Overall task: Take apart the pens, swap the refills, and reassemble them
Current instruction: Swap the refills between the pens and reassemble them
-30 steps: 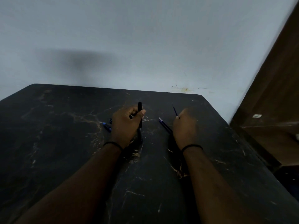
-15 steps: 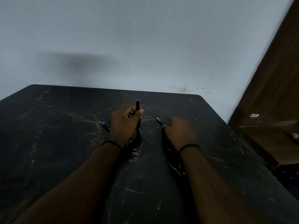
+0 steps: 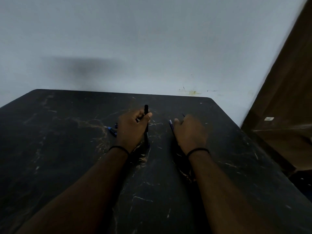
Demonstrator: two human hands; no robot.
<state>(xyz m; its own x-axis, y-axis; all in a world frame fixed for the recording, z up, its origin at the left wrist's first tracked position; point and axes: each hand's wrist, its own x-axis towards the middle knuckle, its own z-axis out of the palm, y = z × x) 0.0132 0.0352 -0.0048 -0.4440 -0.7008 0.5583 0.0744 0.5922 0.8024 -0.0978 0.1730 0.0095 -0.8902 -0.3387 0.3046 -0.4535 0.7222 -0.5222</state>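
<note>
Head view looks down on a black table (image 3: 70, 149) with a smooth, stone-like top veined in pale tan cracks and scuffs; its far corner is rounded and it stands against a plain matte grey wall (image 3: 152, 48). Brown wood-grain panelling (image 3: 287, 98) fills the right edge.

Left hand (image 3: 131, 130) is curled round a slim black pen barrel (image 3: 146, 119), a straight cylinder with a blunt rounded top. The thumb presses against the barrel's side and the fingers wrap it from behind. The barrel stands nearly upright, its long axis running away from the camera, top end rising above the knuckles and lower end reaching down toward the table below the palm. A thin black band (image 3: 119, 148) circles that wrist.

Right hand (image 3: 190, 132) is loosely fisted, knuckles up, with a very thin dark refill (image 3: 183, 115) poking out past the fingers, pointing up and away to the left; the grip itself is hidden by the back of the hand. Just beside its thumb lies a blue pen part (image 3: 171, 125) on the table, slanted, its pale tip aimed away and left. A matching black band (image 3: 198, 151) sits on this wrist.

Small blue pen pieces (image 3: 112, 130) lie on the table just left of the left hand; their shapes are too dim to make out.
</note>
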